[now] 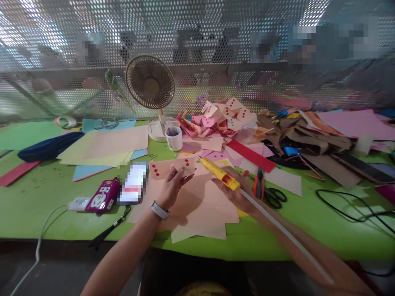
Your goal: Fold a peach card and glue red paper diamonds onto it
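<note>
My left hand [175, 183], with a white watch band at its wrist, is closed on a small pale paper piece [187, 163] bearing red diamonds. Wrapped around a yellow glue gun [216, 170] is my right hand [230, 187]; the tool's tip points left, close to the paper piece. A long whitish glue stick [277, 230] extends from the back of the gun. Beneath both hands lie stacked peach paper sheets [200, 205]. Another paper piece with red diamonds [155, 170] lies just left of my left hand.
A fan [151, 84] and white cup [174, 139] stand behind. Folded papers [216, 119] are heaped at the back. A phone [132, 183] and purple case [103, 196] lie left; scissors [274, 197], orange-black cutters [259, 185] and a black cable [345, 195] lie right.
</note>
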The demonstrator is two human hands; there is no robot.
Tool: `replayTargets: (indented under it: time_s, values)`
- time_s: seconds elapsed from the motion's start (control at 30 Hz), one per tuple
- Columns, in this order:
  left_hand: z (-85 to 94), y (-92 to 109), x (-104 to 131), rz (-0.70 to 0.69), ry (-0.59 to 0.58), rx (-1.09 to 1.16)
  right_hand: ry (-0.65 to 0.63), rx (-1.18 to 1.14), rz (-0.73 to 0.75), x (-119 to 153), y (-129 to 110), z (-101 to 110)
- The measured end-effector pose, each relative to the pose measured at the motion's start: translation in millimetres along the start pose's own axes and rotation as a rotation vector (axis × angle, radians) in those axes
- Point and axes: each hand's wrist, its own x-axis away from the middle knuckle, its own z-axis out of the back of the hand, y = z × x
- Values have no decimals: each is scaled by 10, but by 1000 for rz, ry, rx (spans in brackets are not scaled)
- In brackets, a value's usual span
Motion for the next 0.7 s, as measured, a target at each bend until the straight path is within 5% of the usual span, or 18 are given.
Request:
replayTargets:
  time_s: [0.23,0.47,0.7]
  values:
    - [-1,10,-34,0,33,-37,118,236,-57,28,207,762]
    - [-34,60,-93,-7,96,-46,149,553,-379,527,1087,1650]
    - [49,14,-153,-52,133,-109,21,492,-501,870,1794,1920]
